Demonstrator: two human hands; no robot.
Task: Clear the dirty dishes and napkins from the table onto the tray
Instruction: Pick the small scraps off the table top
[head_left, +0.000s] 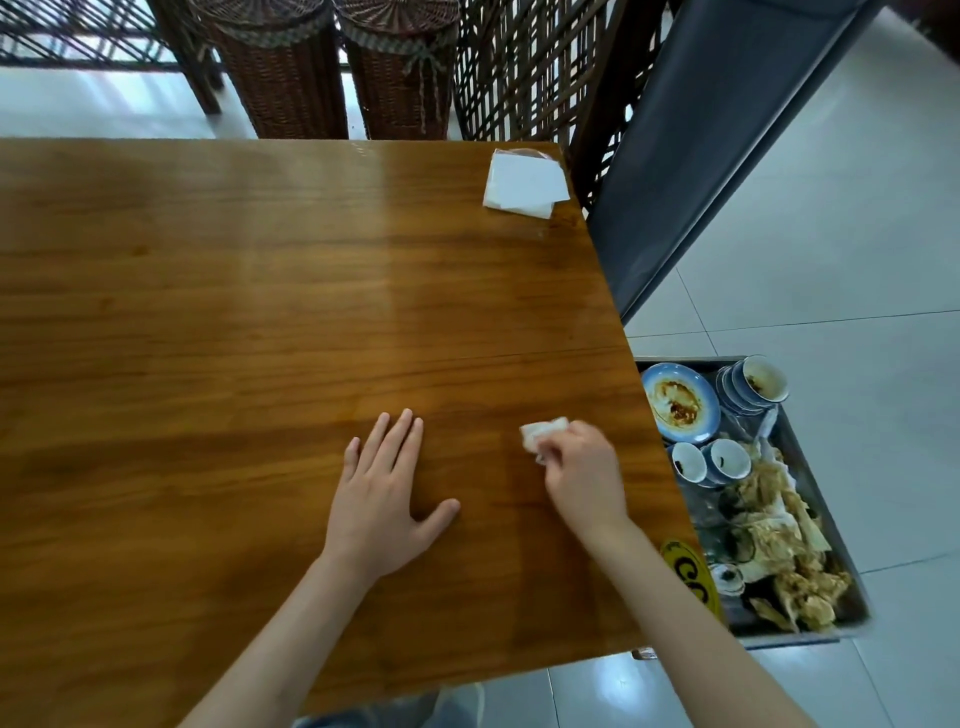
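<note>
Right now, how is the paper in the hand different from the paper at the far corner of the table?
The napkin in the right hand is crumpled into a small wad, while the far napkins lie flat and squared. The wad is pinched in a grip; the far napkins lie loose on the table, untouched. The wad looks smaller. Both are white paper.

bare table (234, 312), napkin stack (524, 184) far corner

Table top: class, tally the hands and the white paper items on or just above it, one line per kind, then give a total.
Hands: 2, the left hand flat on the wood, the right hand pinching paper
Crumpled napkin: 1
Stack of flat napkins: 1
Total: 4
</note>
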